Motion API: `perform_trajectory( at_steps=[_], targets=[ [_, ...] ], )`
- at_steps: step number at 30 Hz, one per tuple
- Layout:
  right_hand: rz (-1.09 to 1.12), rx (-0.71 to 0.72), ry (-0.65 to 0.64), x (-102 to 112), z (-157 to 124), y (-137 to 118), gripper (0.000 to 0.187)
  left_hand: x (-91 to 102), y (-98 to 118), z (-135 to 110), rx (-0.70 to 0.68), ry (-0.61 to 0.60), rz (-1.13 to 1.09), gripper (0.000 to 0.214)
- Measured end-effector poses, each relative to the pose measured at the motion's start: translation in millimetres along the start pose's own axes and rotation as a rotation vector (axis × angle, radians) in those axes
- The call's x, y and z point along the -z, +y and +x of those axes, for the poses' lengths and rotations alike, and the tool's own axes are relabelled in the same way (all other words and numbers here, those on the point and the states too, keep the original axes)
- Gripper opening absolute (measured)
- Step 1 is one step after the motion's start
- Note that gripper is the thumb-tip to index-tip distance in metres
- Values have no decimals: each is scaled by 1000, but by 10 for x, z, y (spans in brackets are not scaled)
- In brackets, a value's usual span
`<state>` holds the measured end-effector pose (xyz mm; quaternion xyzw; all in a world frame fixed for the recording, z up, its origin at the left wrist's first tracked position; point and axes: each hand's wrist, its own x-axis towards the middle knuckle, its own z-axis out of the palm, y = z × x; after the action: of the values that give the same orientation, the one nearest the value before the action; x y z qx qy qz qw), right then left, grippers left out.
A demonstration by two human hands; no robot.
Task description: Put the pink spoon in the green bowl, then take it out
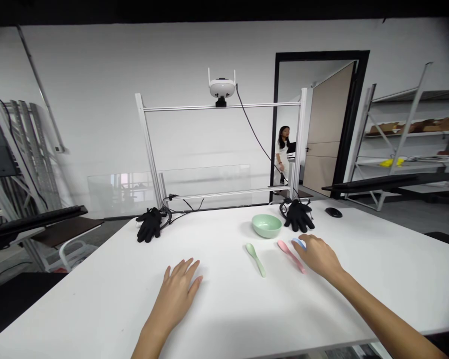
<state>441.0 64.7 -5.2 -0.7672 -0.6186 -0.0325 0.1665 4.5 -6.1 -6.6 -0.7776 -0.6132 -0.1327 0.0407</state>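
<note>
The right hand (320,255) reaches over the blue spoon (299,244), its fingers bent and its thumb close by; whether it has hold of the spoon cannot be told (most of the spoon is hidden beneath the hand). The left hand (177,291) is empty, palm down with fingers loosely spread, low over the white bench (97,314); contact with the surface is unclear. The pink spoon (292,257) lies aslant just left of the right hand, and the green spoon (256,260) lies farther left, between the hands. The bowl (267,228) stands upright beyond these two spoons. One glove (298,217) lies just right of it, near the mouse (334,213); another glove (148,225) lies at the far left. A person (283,154) stands in the doorway.
</note>
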Motion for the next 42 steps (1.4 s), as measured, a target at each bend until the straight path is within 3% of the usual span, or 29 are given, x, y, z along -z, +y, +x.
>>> perform_trajectory(
  at_steps=[5, 10, 14, 24, 34, 42],
  targets=[
    [81, 204, 88, -14, -124, -237, 46, 3, 6, 13, -3, -1, 1, 53],
    [101, 312, 78, -159, -240, -399, 50, -3, 3, 5, -8, 12, -3, 52],
    [88, 329, 47, -237, -340, -501, 57, -1, -6, 0, 2, -2, 7, 53],
    [121, 348, -53, -215, -501, -622, 55, -23, -9, 7, -10, 18, -9, 51],
    [151, 392, -2, -184, -536, -616, 49, -4, 2, 3, -8, 14, -8, 51],
    [75, 318, -24, -206, -422, -538, 47, -8, -5, 0, -14, 9, -5, 52]
  ],
)
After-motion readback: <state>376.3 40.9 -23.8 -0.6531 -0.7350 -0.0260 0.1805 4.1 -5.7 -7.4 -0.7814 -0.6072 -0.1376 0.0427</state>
